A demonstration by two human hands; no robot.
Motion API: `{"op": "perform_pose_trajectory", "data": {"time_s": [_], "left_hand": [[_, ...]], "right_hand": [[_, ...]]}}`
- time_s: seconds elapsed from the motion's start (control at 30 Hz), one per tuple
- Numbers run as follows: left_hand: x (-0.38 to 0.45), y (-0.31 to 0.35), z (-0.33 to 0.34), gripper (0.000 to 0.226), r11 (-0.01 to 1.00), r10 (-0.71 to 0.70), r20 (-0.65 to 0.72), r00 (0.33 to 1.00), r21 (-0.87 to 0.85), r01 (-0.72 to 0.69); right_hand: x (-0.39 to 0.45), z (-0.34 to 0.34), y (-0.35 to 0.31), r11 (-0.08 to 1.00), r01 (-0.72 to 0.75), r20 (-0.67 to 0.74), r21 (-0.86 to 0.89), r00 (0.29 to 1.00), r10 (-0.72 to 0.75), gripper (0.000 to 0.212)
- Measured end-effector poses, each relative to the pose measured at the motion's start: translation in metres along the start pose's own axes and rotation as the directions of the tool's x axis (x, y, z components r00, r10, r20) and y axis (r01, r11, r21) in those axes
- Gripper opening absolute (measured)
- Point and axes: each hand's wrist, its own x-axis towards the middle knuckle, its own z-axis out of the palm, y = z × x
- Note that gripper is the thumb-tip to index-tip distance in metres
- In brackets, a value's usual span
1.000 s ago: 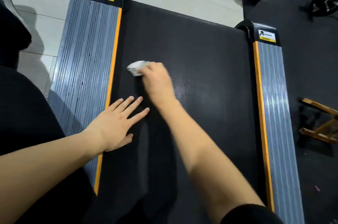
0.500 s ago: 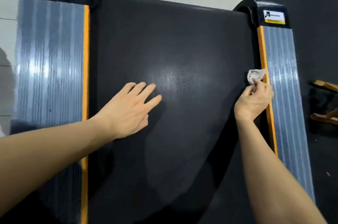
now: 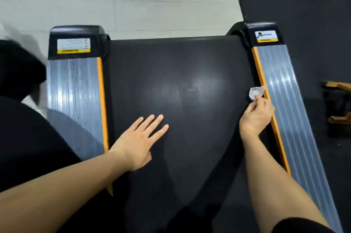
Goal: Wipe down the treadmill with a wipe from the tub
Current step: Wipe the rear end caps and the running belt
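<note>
The right hand (image 3: pixel 255 116) pinches a crumpled white wipe (image 3: pixel 256 93) between thumb and fingertips, the other fingers curled in; the wipe sits at the right edge of the treadmill belt (image 3: pixel 180 84), touching the orange strip (image 3: pixel 263 80) that borders the right side rail (image 3: pixel 284 88). Half a second ago the wipe was at this same edge, and a second ago it was over by the left edge of the belt, so the stroke has crossed the full width. The left hand (image 3: pixel 139 141) lies flat on the belt with its fingers straight and slightly spread, holding nothing, much as it lay before, only now a little nearer the middle of the belt. The camera has tipped up since the earlier pictures: more of the pale tiled floor (image 3: pixel 133 10) shows beyond the belt's far end, and both black end caps with their yellow-banded labels, left (image 3: pixel 74 42) and right (image 3: pixel 266 36), are fully in sight.

The label print is too blurred to read. The wipe's underside and how much of it touches the belt cannot be made out. A dark shape (image 3: pixel 19 73) covers the lower part of the left side rail (image 3: pixel 74 99). A wooden object (image 3: pixel 338 103) at the right edge is cut off. The wipe tub is nowhere to be seen in the head view.
</note>
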Motion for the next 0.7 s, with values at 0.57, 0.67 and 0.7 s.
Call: {"op": "perform_pose_trajectory", "data": {"time_s": [0.57,0.67,0.7], "left_hand": [[-0.025,-0.001,0.027,0.087,0.994,-0.022,0.004,1.000,0.109,0.022],[-0.026,-0.001,0.030,0.089,0.996,-0.010,0.000,1.000,0.094,0.010],[-0.026,-0.002,0.030,0.089,0.997,-0.014,0.005,1.000,0.081,0.013]], "right_hand": [[-0.107,-0.021,-0.238,0.565,0.443,0.437,0.696,0.362,-0.823,0.044],[-0.011,-0.032,-0.126,0.930,0.357,0.533,0.081,0.773,-0.343,0.037],[0.012,-0.040,-0.091,0.982,0.165,0.502,-0.096,0.860,-0.095,0.033]]}}
